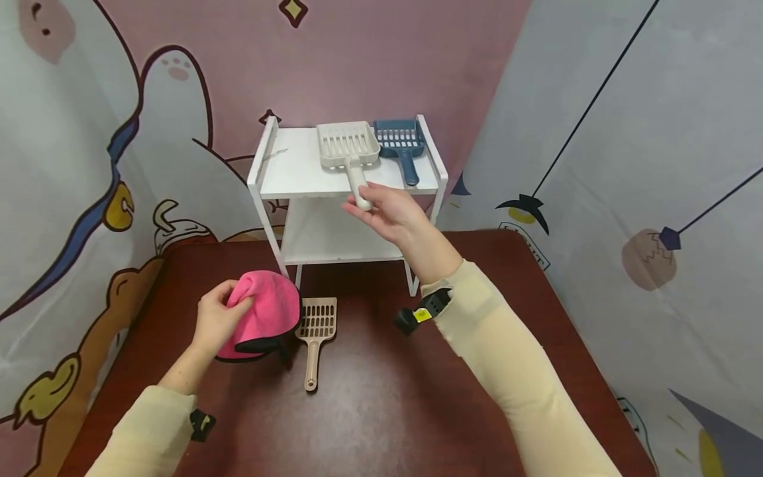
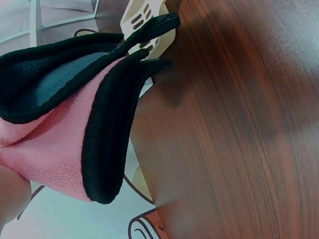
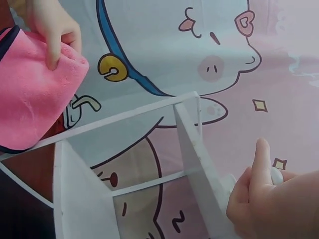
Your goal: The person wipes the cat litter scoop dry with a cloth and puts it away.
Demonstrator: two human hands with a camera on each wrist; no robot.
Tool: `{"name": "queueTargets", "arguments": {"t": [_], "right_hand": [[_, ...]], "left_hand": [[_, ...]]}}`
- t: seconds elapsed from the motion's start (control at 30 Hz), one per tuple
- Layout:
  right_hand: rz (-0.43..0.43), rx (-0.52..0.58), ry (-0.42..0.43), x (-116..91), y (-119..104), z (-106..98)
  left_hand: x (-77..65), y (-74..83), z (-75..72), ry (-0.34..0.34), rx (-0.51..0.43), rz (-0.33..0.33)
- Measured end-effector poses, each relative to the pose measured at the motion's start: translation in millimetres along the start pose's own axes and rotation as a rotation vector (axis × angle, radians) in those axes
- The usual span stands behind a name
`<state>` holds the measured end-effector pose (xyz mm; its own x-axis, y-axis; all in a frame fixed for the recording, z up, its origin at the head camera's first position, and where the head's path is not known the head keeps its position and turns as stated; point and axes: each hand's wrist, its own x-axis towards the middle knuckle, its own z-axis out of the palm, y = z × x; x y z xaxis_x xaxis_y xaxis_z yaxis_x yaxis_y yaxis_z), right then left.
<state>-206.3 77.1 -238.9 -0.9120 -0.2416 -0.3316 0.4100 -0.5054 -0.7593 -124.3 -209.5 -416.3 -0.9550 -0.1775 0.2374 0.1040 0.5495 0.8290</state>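
Observation:
My left hand (image 1: 217, 318) pinches a pink cloth (image 1: 271, 305) with black edging, which hangs folded above the table. In the left wrist view the cloth (image 2: 60, 159) shows its dark edging and a grey-blue inner side. My right hand (image 1: 393, 215) grips the handle end of a cream litter scoop (image 1: 348, 142) at the front edge of the white shelf's top. A dark blue litter scoop (image 1: 399, 139) lies on that top, just right of the cream one. On the table, right beside the cloth, lies a beige litter scoop (image 1: 318, 324), its handle pointing toward me.
The white two-tier shelf (image 1: 292, 156) stands at the back of the brown table (image 1: 381, 411), with raised side rails on its top. Cartoon-printed walls (image 1: 393, 59) close in behind and on both sides.

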Motion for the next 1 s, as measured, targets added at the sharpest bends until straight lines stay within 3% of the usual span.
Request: {"name": "queueTargets", "arguments": {"t": [0.37,0.5,0.63,1.0], "right_hand": [[0.068,-0.165,-0.027,-8,7,-13],[0.047,-0.243,-0.072,-12,9,-14],[0.021,-0.211,-0.102,-10,11,-9],[0.046,-0.081,-0.002,7,11,2]], "left_hand": [[-0.2,-1.7,2.3,0.009,-0.001,0.0],[0.7,-0.5,3.6,0.008,-0.01,0.004],[0.4,-0.2,3.6,0.005,-0.005,0.001],[-0.1,-0.6,0.3,0.01,-0.002,-0.011]]}}
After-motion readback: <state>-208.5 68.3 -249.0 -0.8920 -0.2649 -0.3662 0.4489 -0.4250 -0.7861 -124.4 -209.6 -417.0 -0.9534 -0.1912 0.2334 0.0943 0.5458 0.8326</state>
